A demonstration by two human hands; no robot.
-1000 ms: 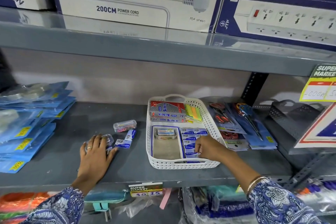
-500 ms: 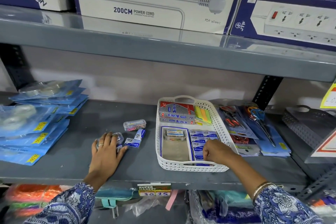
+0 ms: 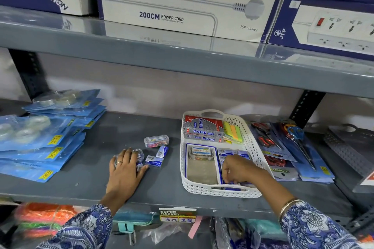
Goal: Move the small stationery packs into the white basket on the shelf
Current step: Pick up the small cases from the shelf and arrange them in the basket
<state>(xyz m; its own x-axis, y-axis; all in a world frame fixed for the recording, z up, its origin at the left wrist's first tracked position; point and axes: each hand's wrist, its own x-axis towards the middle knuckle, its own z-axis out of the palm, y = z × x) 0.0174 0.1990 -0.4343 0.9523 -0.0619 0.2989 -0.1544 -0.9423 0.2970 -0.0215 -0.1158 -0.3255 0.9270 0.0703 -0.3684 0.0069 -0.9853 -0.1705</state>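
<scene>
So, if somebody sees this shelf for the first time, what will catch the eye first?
Probably the white basket in the middle of the grey shelf, with the right hand reaching into its blue packs. Next, the left hand lying flat over small packs left of the basket, and the big power cord box on the shelf above.

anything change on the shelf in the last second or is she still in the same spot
Hardly anything moved. The left hand still lies flat over the clear case and small blue packs on the shelf; the right hand still works among the packs in the white basket's front right corner. Nothing was picked up or released; only the camera shifted.
</scene>
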